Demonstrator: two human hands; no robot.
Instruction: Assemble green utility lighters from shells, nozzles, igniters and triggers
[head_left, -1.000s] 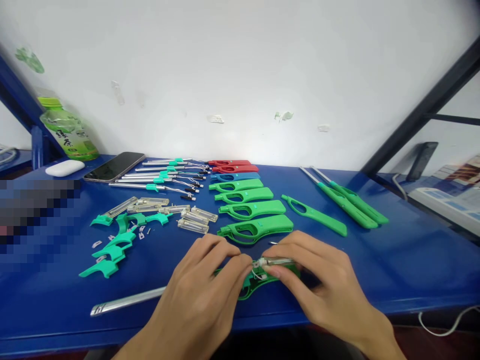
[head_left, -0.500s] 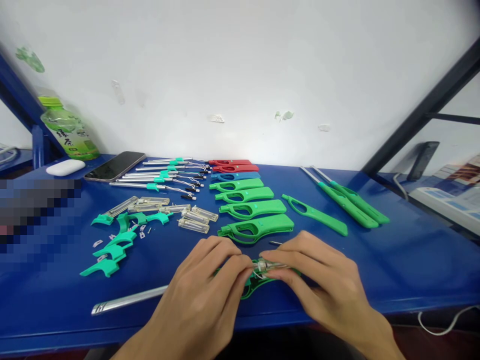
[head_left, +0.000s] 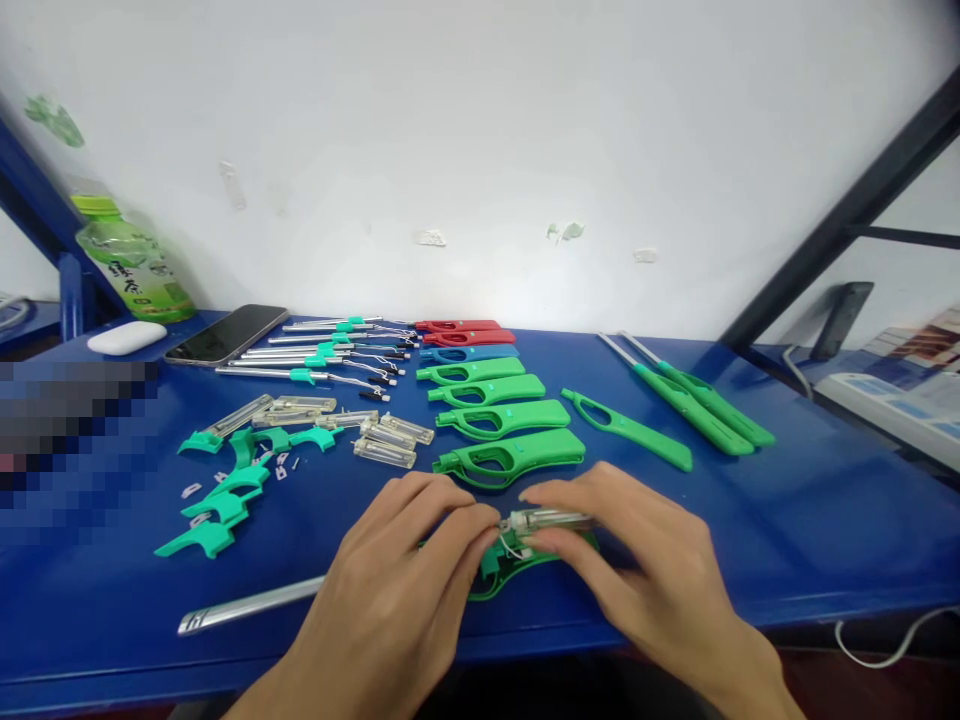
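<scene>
An opened green lighter half-shell (head_left: 517, 575) lies near the table's front edge, with a teal trigger (head_left: 490, 562) and a white wire inside it. Its silver metal tube (head_left: 251, 604) sticks out to the left, passing behind my left hand (head_left: 420, 570). The left fingertips are pinched at the nozzle end of a clear fuel tank (head_left: 551, 519); what small part lies between them is hidden. My right hand (head_left: 637, 560) has its thumb and fingers around that tank, just above the shell. The forefinger is slightly raised from it.
Beyond my hands, green, blue and red shells (head_left: 510, 457) form a column. Clear tanks (head_left: 385, 452), teal triggers (head_left: 199, 538) and metal tubes with wires (head_left: 262, 373) lie left. Assembled lighters (head_left: 694, 405) are right. A phone (head_left: 225, 335) and bottle (head_left: 135, 262) stand far left.
The right forefinger has lifted slightly from the tank, showing more of it. The tank shifts and tilts a little between frames. The left hand keeps its pinch.
</scene>
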